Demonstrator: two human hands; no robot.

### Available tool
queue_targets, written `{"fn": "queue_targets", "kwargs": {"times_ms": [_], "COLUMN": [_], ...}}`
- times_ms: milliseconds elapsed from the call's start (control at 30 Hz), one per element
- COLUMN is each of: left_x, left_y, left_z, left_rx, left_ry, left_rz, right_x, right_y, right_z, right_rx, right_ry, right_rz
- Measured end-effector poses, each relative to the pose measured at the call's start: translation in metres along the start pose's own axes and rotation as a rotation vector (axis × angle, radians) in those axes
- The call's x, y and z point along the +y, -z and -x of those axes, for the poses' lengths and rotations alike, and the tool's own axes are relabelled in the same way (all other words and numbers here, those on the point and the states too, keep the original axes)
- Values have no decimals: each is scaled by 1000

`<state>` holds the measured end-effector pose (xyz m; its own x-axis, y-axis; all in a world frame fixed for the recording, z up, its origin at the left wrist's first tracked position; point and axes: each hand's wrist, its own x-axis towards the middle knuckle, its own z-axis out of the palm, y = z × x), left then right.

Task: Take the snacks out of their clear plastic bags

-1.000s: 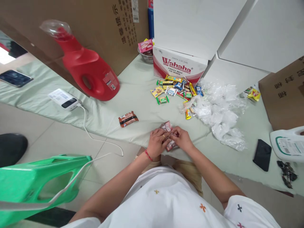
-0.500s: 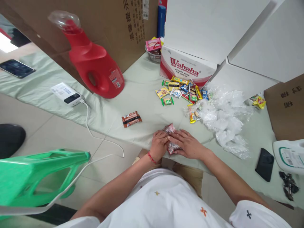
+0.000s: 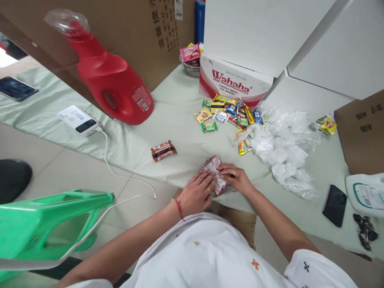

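Note:
At the table's near edge lies a red-and-pink packet (image 3: 214,161) with crinkled clear plastic (image 3: 218,179) over its middle. My left hand (image 3: 196,193) rests on the packet's left side, fingers stretched out and lying flat across it. At the right side, my right hand (image 3: 236,177) has its fingers bent and pinched on the plastic; the fingertips are partly hidden. Left of the hands, a brown snack packet (image 3: 163,151) lies flat on the cloth. A pile of small wrapped snacks (image 3: 221,116) is beyond the hands, beside a heap of crumpled clear plastic bags (image 3: 282,144).
A red detergent bottle (image 3: 112,86) and a white power bank (image 3: 80,121) with a cable stand left. Behind are a Wahaha carton (image 3: 232,82) and a bowl of snacks (image 3: 192,70). A black phone (image 3: 335,206) and white jug (image 3: 367,194) lie right. A green stool (image 3: 33,224) is below left.
My hands have moved apart, uncovering more of the packet. The left hand has slid left and flattened; the right has curled its fingers onto the plastic. The view has shifted slightly.

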<state>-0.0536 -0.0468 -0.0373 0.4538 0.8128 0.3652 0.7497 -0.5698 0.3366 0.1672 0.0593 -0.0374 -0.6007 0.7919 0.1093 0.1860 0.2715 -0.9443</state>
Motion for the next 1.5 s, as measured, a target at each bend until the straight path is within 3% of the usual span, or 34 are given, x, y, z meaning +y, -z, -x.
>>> {"fn": "queue_targets", "kwargs": {"times_ms": [267,433,500,567,667,733,833,933,1033,1133,1233,1333,1500], "left_x": [13,6,2,0,1,5,15,23,29,37,48,56,55], "left_y": [-25,-20,-11,3,27,38,44,38,27,17,12,11,5], "left_z": [-16,-18,-19,-22,-34,-44,-58,-64,-65,-70,-81,-94,-103], "left_rx": [112,134,152,198,338,418,436,365,269,240,270,260,47], "left_ry": [39,26,82,219,506,665,814,905,947,991,1007,937,932], "left_rz": [-214,-184,-42,191,685,1058,1456,1599,1656,1645,1588,1487,1365], "right_x": [-3,-12,-20,-29,-39,-42,-46,-52,-58,-59,-55,-50,-50], "right_y": [-10,-18,-9,9,38,46,31,3,-13,-13,-7,-1,31], "right_z": [-3,-5,-4,-1,6,12,20,25,32,40,46,52,74], "right_rx": [166,195,162,203,318,243,50,110,203,240,343,424,539], "right_ry": [-197,-352,-383,-303,-90,-57,-157,-281,-342,-380,-439,-473,-418], "right_rz": [-104,-180,-250,-321,-429,-507,-571,-597,-643,-605,-609,-715,-704]}}
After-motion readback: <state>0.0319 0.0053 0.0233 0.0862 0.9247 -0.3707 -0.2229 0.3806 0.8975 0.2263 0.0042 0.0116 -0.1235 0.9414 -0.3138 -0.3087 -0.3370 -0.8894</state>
